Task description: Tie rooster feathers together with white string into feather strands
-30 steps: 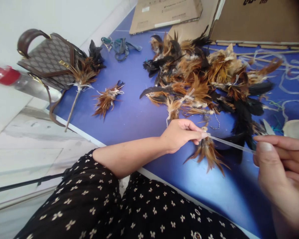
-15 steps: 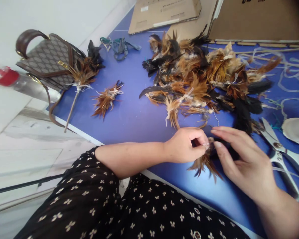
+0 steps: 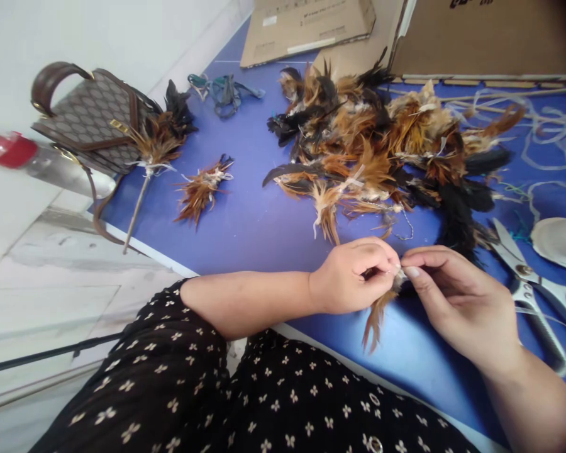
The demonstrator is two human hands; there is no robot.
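My left hand (image 3: 358,275) is closed in a pinch at the bound upper end of a small bunch of brown feathers (image 3: 376,318). The feathers hang below the fingertips, over the near part of the blue table (image 3: 249,236). From the other side, the thumb and forefinger of my right hand (image 3: 466,305) close together at that same end, touching the left fingertips. What lies between the right fingertips is too small to make out. Scissors (image 3: 526,277) lie spread beside my right hand. Beyond both hands is a heap of brown and black feather bunches (image 3: 358,132).
A single tied bunch (image 3: 202,187) lies left of the heap. A feather duster with a stick (image 3: 139,204) leans by a patterned handbag (image 3: 94,116) and a bottle (image 3: 56,167). Clear ribbon (image 3: 540,135), a white cup-like object (image 3: 559,242) and cardboard (image 3: 311,28) surround the heap.
My right thumb and forefinger, apart before, have come together at the bunch's bound end. The feathers now hang more narrowly and point more straight down. My left hand stays nearly in place.
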